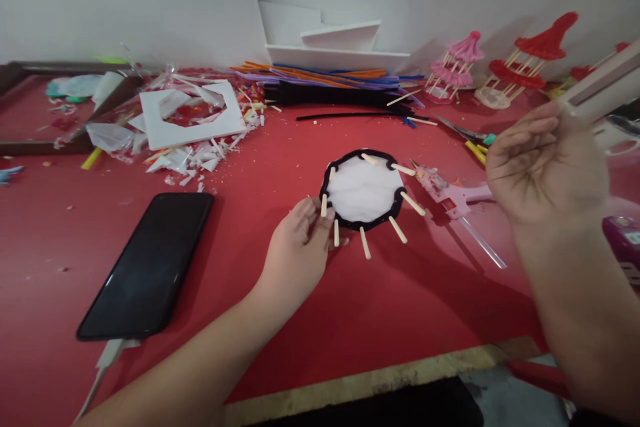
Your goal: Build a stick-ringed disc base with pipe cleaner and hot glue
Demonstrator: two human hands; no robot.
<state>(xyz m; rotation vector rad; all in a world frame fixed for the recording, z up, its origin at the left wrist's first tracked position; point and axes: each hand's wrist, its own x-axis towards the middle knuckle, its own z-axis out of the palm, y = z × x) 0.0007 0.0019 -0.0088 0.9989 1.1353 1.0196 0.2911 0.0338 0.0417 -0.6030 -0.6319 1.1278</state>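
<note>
My left hand [300, 240] pinches the near-left rim of a round disc [365, 190] between thumb and fingers. The disc has a fluffy white middle and a black pipe-cleaner edge. Short pale wooden sticks [398, 230] stand up around its edge, several in all. Raised at the right, my right hand [547, 163] shows its palm, with loosely curled fingers and nothing visible in them. Close to its fingertips is the end of a long pale bar [600, 77]. A pink glue gun [453, 195] with a clear glue stick lies between the disc and my right hand.
A black phone [147, 267] on a charging cable lies at left. Behind it are a cut-out white board [225, 110] and scraps. Pipe cleaners [325, 77] are piled at the back. Pliers [475, 140], a pink tiered model [455, 70] and a red one [515, 73] stand at right.
</note>
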